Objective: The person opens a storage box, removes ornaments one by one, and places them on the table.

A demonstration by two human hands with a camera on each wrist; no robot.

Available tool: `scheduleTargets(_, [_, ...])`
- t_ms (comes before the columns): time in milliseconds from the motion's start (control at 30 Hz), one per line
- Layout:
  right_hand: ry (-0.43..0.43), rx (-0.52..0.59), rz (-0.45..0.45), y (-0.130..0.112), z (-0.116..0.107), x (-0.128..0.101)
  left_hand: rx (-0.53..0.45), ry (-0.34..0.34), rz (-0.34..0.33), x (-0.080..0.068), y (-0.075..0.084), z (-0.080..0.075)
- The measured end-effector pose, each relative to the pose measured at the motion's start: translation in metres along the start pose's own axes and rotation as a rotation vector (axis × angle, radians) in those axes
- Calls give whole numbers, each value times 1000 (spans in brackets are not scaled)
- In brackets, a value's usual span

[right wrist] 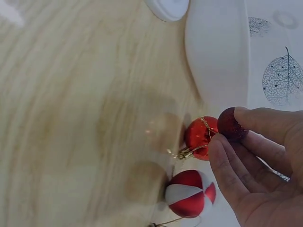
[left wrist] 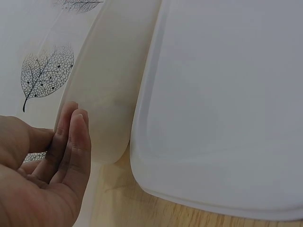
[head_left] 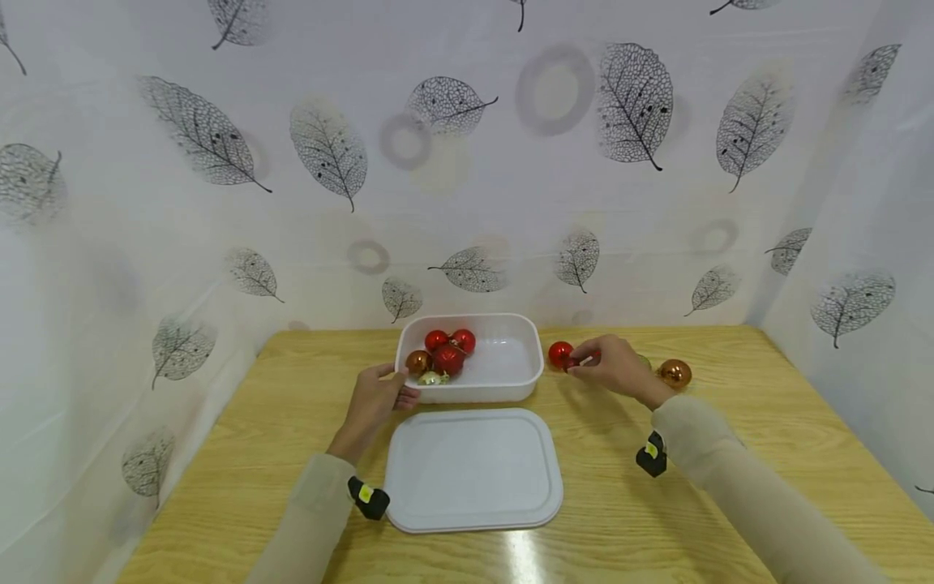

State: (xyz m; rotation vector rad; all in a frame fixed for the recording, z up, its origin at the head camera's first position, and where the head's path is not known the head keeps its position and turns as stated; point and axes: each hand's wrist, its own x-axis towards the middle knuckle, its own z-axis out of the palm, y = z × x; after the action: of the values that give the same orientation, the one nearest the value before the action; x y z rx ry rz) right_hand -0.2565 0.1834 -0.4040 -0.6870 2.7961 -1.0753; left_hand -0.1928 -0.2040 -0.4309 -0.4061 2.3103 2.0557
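Note:
At the front left corner of a white plastic box, my left hand pinches the rim between thumb and fingers. Inside the box, baubles in red, copper and pale gold crowd the left half, among them a big red bauble. My right hand is just right of the box and pinches a small dark red glittery bauble between thumb and fingertips. Close by it lies a shiny red bauble with gold cord. A red-and-white bauble sits beside that one, mostly hidden by the hand in the head view.
In front of the box, a white lid lies flat on the wooden table. A copper bauble sits right of my right hand, with a greenish-gold one partly hidden behind it. A leaf-patterned curtain hangs behind the table.

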Motion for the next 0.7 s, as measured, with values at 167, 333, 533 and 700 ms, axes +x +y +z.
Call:
scheduleTargets(167, [-6,-2,-11,5,7,-5,12,9,-11,0,1,1])
scheduleTargets(333, [-12,-38,-30,9,15,-9,10,11,-10,1,1,1])
scheduleTargets(533, [-36,-26,-4,12,22,-13,13,6,-8,1,1,0])
scheduleTargets(700, [-27,-8,0,15,26,-15,17,0,-10,-1,1,0])
